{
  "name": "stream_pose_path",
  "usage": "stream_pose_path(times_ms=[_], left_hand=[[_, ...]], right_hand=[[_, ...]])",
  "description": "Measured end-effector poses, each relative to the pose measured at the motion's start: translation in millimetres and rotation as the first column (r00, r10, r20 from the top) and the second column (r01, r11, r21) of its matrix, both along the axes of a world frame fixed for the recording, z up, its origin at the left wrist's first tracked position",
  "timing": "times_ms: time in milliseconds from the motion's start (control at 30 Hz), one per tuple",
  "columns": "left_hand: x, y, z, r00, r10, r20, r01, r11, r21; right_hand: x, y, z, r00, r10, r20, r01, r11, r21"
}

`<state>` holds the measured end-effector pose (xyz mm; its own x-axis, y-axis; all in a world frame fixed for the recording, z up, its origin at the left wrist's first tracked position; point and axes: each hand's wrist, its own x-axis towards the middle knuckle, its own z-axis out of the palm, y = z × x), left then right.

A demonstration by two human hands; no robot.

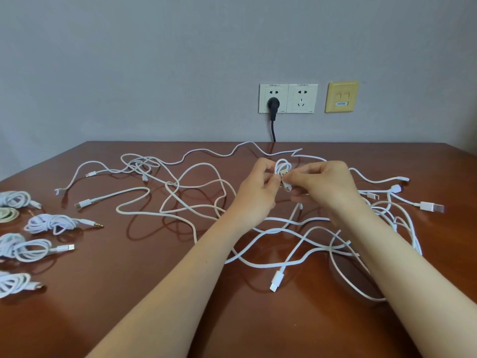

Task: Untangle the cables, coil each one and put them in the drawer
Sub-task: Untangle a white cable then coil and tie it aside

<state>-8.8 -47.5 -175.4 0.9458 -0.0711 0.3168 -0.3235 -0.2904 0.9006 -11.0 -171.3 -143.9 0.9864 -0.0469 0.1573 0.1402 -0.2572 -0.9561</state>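
Several loose white cables (180,200) sprawl tangled across the brown table (129,293). Above the tangle, my left hand (258,189) and my right hand (322,184) meet over a small white cable coil (283,167). Both hands pinch that coil, and its USB plug shows between the fingertips. Several coiled white cables (49,223) lie in a column at the table's left edge, one with an audio jack. No drawer is in view.
The wall behind holds two white sockets (287,98), a black plug (272,104) with its cord dropping behind the table, and a yellow network plate (342,96). A roll of tape (7,214) lies at the far left. Loose plugs (431,205) lie at the right.
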Motion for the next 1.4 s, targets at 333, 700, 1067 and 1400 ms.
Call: stream_pose_path(times_ms=[333, 700, 1067, 1400], left_hand=[[-8.0, 3.2, -2.5, 0.994, -0.060, 0.093, 0.032, 0.960, 0.279], [-16.2, 1.9, 5.4, 0.989, -0.111, 0.098, 0.084, 0.965, 0.250], [-13.5, 1.5, 1.1, 0.989, -0.061, 0.137, 0.030, 0.974, 0.224], [-12.6, -4.7, 1.3, 0.988, 0.104, 0.112, -0.112, 0.991, 0.068]], right_hand=[[1.6, -7.8, 2.4, 0.994, 0.044, -0.103, -0.042, 0.999, 0.024], [3.2, -15.4, 3.3, 0.988, 0.106, -0.111, -0.111, 0.993, -0.037], [9.6, -8.4, -7.9, 0.994, 0.108, 0.001, -0.106, 0.976, -0.192], [5.1, 0.3, -7.1, 0.996, -0.029, 0.083, 0.028, 1.000, 0.003]])
